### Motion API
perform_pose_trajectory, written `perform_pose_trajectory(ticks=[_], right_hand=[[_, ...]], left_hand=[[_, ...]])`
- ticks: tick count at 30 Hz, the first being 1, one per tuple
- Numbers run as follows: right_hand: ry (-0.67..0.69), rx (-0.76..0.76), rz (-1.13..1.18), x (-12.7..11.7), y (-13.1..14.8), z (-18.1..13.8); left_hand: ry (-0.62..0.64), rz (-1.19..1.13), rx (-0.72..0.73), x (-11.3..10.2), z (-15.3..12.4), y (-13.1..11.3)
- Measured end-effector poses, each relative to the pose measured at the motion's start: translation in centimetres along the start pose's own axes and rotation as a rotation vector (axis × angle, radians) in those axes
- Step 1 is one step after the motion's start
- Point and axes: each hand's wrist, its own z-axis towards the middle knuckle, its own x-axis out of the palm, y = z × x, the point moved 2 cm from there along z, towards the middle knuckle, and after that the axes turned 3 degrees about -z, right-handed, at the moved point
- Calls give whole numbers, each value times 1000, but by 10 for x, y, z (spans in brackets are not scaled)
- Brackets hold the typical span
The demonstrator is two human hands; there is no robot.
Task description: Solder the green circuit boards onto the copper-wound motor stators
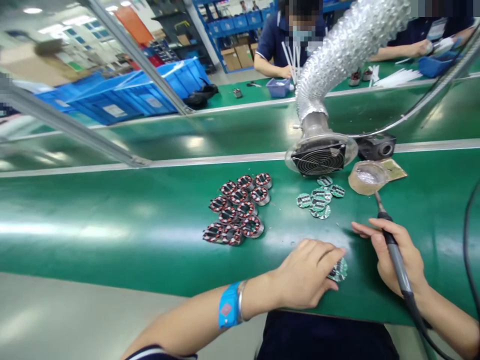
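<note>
My left hand [305, 272] is closed on a round green circuit board [340, 270] near the table's front edge, its fingers hiding part of the board. In my right hand [403, 255] is a soldering iron [396, 252], its tip pointing up toward a tan round container [365, 178] with shiny, silvery contents. Whether the tip touches the container's rim is hard to tell. Several more round circuit boards [318, 198] lie in a loose pile beyond my hands. Left of them stand several motor stators [239, 197] with red and black windings, grouped close together.
A fume extractor [320, 157] with a silver duct [348, 50] hangs over the back of the green table [93, 210]. Beside it sits a black stand [378, 146]. A cable runs along the right. Blue bins [112, 95] and co-workers [270, 50] are across the divider.
</note>
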Motion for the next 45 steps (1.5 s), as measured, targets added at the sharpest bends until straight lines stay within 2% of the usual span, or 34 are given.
perform_pose_trajectory(ticks=[2,4,5,8,10,11,15,20,22,24,27,30,31,34,36,38,40,45], right_hand=[[59,-81,-56,2,1,5],[100,-161,-66,5,3,9],[110,-189,-63,6,4,10],[136,-255,-62,11,7,14],[154,-311,-39,15,11,17],[160,-344,-17,18,14,20],[168,-422,55,23,23,30],[264,-317,0,19,20,34],[323,-259,12,15,17,33],[354,-217,44,12,15,33],[363,-198,52,11,17,32],[354,-201,27,15,19,32],[357,-202,33,16,20,32],[356,-225,82,19,21,35],[288,-264,66,17,22,37],[207,-279,-2,15,23,37],[199,-261,-56,16,24,35],[350,-198,-47,24,27,32]], left_hand=[[-2,139,74,-6,-9,-4],[-112,227,39,-23,-23,-4],[-200,302,-31,-35,-31,-2],[-467,649,-385,-69,-61,9],[-496,793,-524,-81,-74,18],[-480,813,-534,-82,-76,21],[-422,708,-343,-63,-57,22],[-368,486,-51,-26,-8,10],[-345,322,43,-23,7,10],[-339,99,79,-29,19,15],[-287,-143,44,-43,33,25],[-137,-159,38,-49,40,30],[-123,-147,26,-49,40,30],[-196,-125,-159,-45,37,31],[-243,-123,-334,-42,34,31],[-266,-116,-435,-40,33,30],[-282,-117,-452,-39,33,29],[-278,-257,-499,-35,33,31]])
